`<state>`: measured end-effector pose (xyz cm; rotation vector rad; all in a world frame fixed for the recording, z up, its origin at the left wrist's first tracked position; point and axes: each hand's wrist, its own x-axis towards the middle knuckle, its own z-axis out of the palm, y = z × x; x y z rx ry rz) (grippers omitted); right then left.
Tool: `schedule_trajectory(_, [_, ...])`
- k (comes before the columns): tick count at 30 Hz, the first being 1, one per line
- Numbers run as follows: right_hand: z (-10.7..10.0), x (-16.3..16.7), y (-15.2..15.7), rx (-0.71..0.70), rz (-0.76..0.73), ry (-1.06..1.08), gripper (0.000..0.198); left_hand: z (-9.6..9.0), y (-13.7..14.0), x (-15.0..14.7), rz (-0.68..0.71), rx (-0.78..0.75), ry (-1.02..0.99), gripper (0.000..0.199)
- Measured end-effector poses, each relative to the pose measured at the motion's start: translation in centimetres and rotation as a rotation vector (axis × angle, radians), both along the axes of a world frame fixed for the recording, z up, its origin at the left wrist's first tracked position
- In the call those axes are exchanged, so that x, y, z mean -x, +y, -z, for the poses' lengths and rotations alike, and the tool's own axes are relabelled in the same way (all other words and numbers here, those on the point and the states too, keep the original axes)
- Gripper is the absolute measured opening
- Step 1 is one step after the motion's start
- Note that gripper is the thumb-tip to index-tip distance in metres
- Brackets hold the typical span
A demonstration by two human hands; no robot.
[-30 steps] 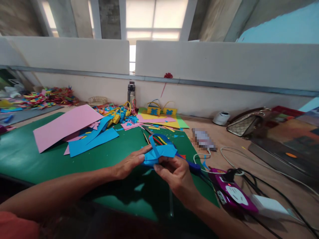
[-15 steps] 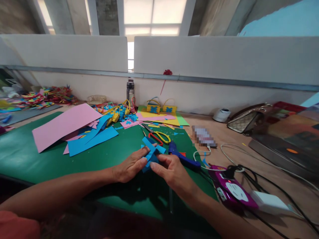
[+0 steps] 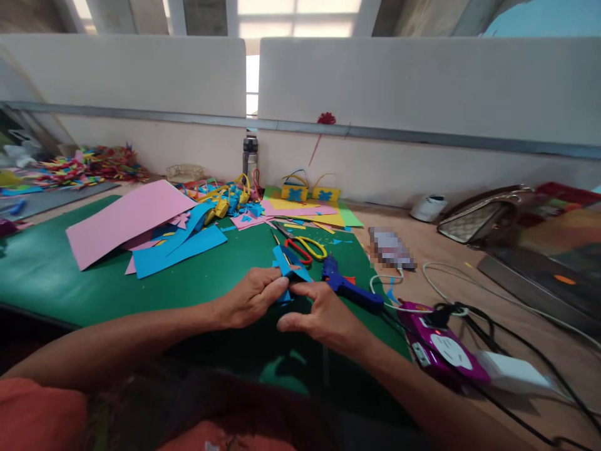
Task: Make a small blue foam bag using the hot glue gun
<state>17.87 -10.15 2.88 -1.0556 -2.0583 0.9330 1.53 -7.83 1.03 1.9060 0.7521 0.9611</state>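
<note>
My left hand (image 3: pixel 253 299) pinches a folded blue craft foam piece (image 3: pixel 283 258) between thumb and fingers, above the green mat (image 3: pixel 188 300). Its strips stick out upward and to the right; the lower part is partly hidden by my fingers. Against the right side of that piece rests the index finger of my right hand (image 3: pixel 328 319), while the thumb is spread well away below. Just beyond lie scissors with red handles (image 3: pixel 300 252) and scissors with yellow handles (image 3: pixel 313 248). A blue glue gun (image 3: pixel 352 291) lies to the right of my hands.
Pink (image 3: pixel 126 219) and blue sheets (image 3: pixel 181 254) lie at left, by a heap of yellow and blue pieces (image 3: pixel 225 203). Two small yellow bags (image 3: pixel 295 192) stand at the back. A phone (image 3: pixel 392 247), a purple power strip (image 3: pixel 439 344) and cables occupy the right.
My right thumb has come off the blue foam piece and spread downward. The piece has turned in my left hand's pinch. The whole view has tipped down slightly.
</note>
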Motion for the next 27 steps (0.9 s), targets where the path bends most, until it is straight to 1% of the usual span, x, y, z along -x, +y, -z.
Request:
schedule_trajectory(3, [0.6, 0.0, 0.2, -0.074, 0.004, -0.091, 0.013, -0.5, -0.1, 0.2, 0.015, -0.029, 0.025, 0.047])
schedule_trajectory(5, [0.7, 0.0, 0.1, -0.138, 0.005, -0.107, 0.020, -0.5, -0.1, 0.5, 0.043, -0.035, 0.026, 0.050])
schedule_trajectory(8, [0.4, -0.1, -0.1, -0.191, 0.016, -0.086, 0.026, 0.0, 0.1, 0.9, 0.104, -0.093, -0.025, 0.045])
schedule_trajectory(10, [0.0, -0.2, -0.3, -0.164, -0.004, -0.041, 0.023, 0.8, 0.3, 1.0, 0.143, -0.129, -0.075, 0.048])
schedule_trajectory(13, [-0.3, -0.3, -0.3, -0.072, -0.060, 0.033, 0.022, 1.8, 0.6, 0.8, 0.162, -0.118, -0.098, 0.056])
schedule_trajectory(16, [-0.3, -0.3, -0.4, -0.021, -0.085, 0.047, 0.022, 2.2, 0.7, 0.6, 0.181, -0.148, -0.101, 0.060])
schedule_trajectory(20, [-0.5, -0.2, -0.7, -0.048, -0.093, 0.015, 0.020, 2.0, 0.6, 0.8, 0.226, -0.210, -0.071, 0.069])
schedule_trajectory(24, [-0.5, -0.2, -1.0, -0.095, -0.072, -0.032, 0.017, 1.8, 0.4, 1.1, 0.223, -0.193, -0.085, 0.063])
schedule_trajectory(27, [-0.5, -0.3, -1.1, -0.056, -0.104, -0.026, 0.019, 1.9, 0.3, 1.1, 0.202, -0.179, -0.109, 0.061])
